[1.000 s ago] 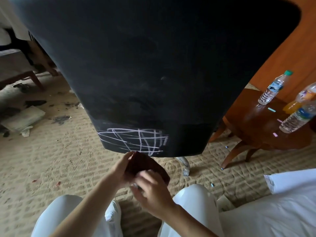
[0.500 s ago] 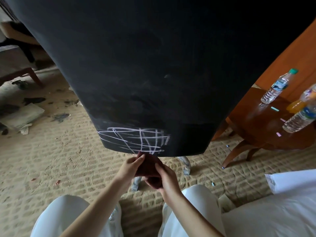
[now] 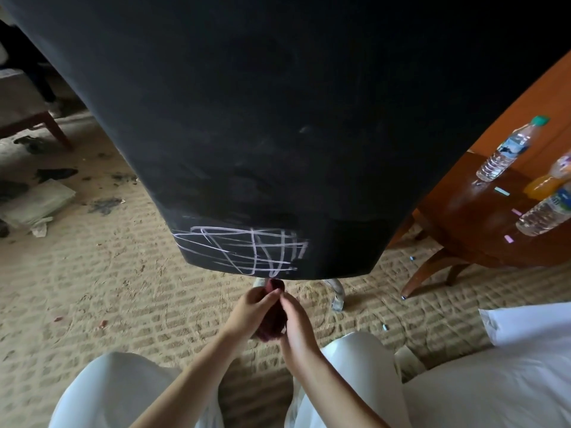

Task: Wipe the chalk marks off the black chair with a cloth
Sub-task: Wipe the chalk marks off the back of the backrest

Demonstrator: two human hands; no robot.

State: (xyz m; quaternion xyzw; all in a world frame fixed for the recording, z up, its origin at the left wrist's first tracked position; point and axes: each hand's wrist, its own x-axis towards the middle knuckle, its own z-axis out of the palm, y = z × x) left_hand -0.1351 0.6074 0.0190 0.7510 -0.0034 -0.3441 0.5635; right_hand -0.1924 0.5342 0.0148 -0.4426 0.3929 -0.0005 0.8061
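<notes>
White criss-cross chalk marks on the black chair, dark maroon cloth, tan ribbed carpet.

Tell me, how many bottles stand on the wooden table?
3: a green-capped water bottle farthest back, an orange drink bottle by the right edge, another water bottle nearest. More may be outside the frame.

A wooden table is standing at three o'clock, carrying two clear water bottles and an orange drink bottle, with small chalk pieces lying between them. A woven beige carpet is covering the floor. At nine o'clock a flat grey slab is lying near another chair's wooden leg. White bedding is filling five o'clock.
</notes>
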